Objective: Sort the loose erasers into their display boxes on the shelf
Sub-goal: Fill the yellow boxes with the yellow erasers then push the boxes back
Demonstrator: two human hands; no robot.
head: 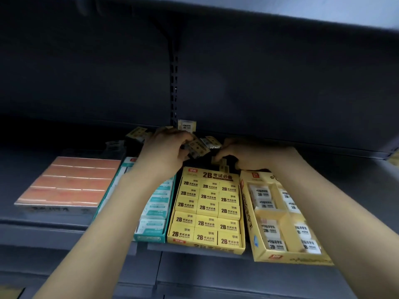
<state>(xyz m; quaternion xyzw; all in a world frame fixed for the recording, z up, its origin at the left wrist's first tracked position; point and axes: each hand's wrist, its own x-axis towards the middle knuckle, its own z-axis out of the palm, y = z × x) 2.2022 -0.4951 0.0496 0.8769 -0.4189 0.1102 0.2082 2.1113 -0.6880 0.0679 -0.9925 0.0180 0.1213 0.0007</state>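
Two bare arms reach to the back of a dark metal shelf [64, 221], where loose erasers [138, 133] lie scattered behind a row of display boxes. The landmark is the yellow 2B box [206, 212], standing near the middle of the shelf and packed with rows of yellow-wrapped erasers. Just behind that box and to its left, the left hand [167, 147] has its fingers curled around a small stack of dark-and-yellow wrapped erasers [197, 148], a grip closed on the bundle. Directly behind the box's rear edge, the right hand [244, 154] hovers with fingers bent downward over a small eraser [223, 165] standing at the box's back rim; whether its grip actually pinches that piece cannot be told, since blur and shadow hide the fingertips. Further behind the 2B box, one pale wrapped eraser [187, 125] stands upright against the shelf's back panel beside the slotted upright. To the right of the 2B box, touching it, sits a pale yellow box [254, 240] partly filled with white-wrapped erasers. To its left sits a teal box [151, 237], largely covered by the left forearm, and beyond that an orange tray [71, 182].
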